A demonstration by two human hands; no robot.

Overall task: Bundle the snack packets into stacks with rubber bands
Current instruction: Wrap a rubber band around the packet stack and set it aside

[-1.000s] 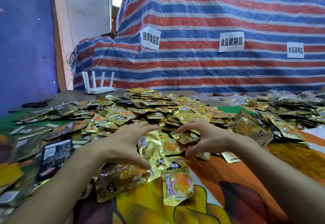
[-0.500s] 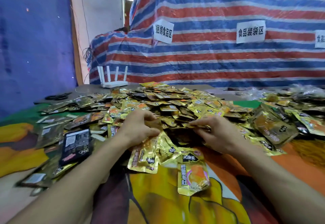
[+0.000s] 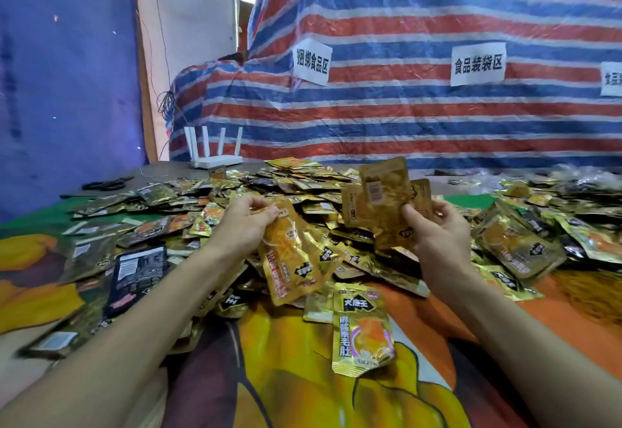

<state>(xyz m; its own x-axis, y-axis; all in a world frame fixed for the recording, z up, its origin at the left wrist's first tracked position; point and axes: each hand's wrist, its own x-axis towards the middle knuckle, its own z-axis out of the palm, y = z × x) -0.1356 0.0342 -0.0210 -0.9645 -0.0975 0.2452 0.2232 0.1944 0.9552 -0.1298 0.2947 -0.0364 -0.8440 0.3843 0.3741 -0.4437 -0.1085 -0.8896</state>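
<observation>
A wide heap of gold snack packets (image 3: 303, 192) covers the table ahead of me. My left hand (image 3: 245, 222) pinches the top of a gold packet (image 3: 289, 259) that hangs down over the heap. My right hand (image 3: 437, 229) grips a few gold packets (image 3: 383, 199) fanned upright above the pile. A single gold packet with an orange picture (image 3: 361, 330) lies flat on the cloth near me. No rubber band shows in either hand.
A colourful orange and yellow cloth (image 3: 303, 377) covers the table. Darker packets (image 3: 138, 269) lie at the left. A white router (image 3: 215, 155) and black scissors (image 3: 107, 184) sit at the far left. More packets (image 3: 525, 242) are piled right. A striped tarp (image 3: 404, 108) hangs behind.
Both hands have lifted out of the heap. The right hand now holds a few packets upright, and the left hand has raised one packet by its top edge.
</observation>
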